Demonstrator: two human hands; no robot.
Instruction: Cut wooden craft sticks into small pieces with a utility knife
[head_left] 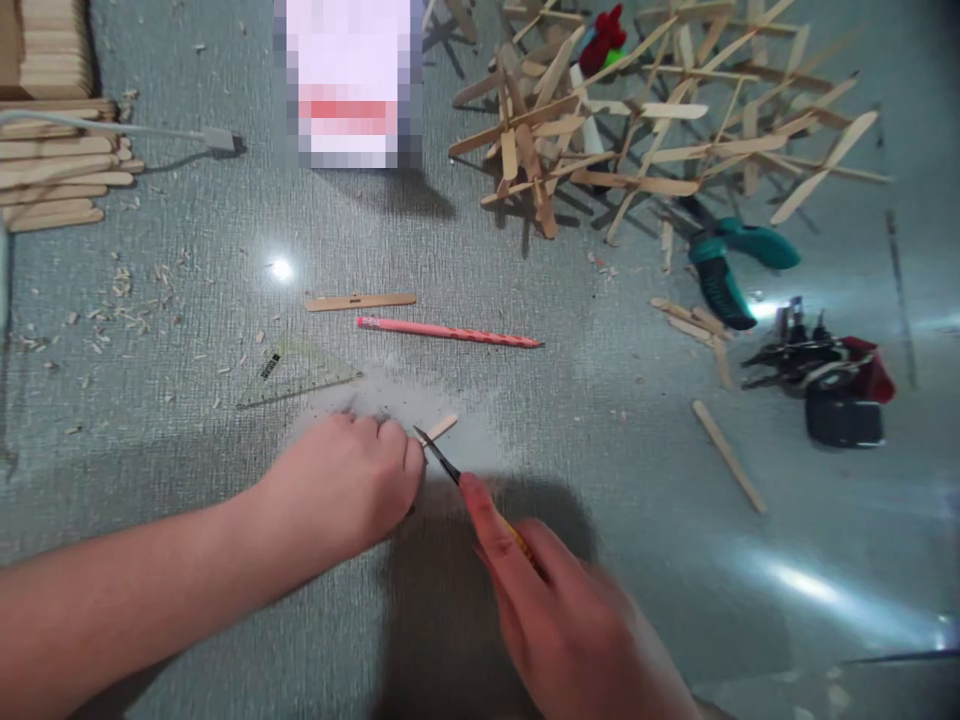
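My left hand (356,475) is closed around a light wooden stick (442,429), pressing it to the grey table; only the stick's right end shows. In my right hand (536,585) is a craft knife (444,460) with a dark blade and a yellow handle, the index finger stretched along it. The blade lies across the stick just right of my left knuckles. Above my left hand is a clear set square (304,372). A pink pencil (450,332) and a stick with a small dark slot (360,301) lie farther up.
Crossed sticks (660,120) are heaped at the upper right, above green-handled pliers (724,265) and a dark clip pile (814,350). A single stick (727,455) lies at right. Stacked sticks (60,160) and a white cable (217,141) are upper left. Wood shavings (135,300) are scattered left.
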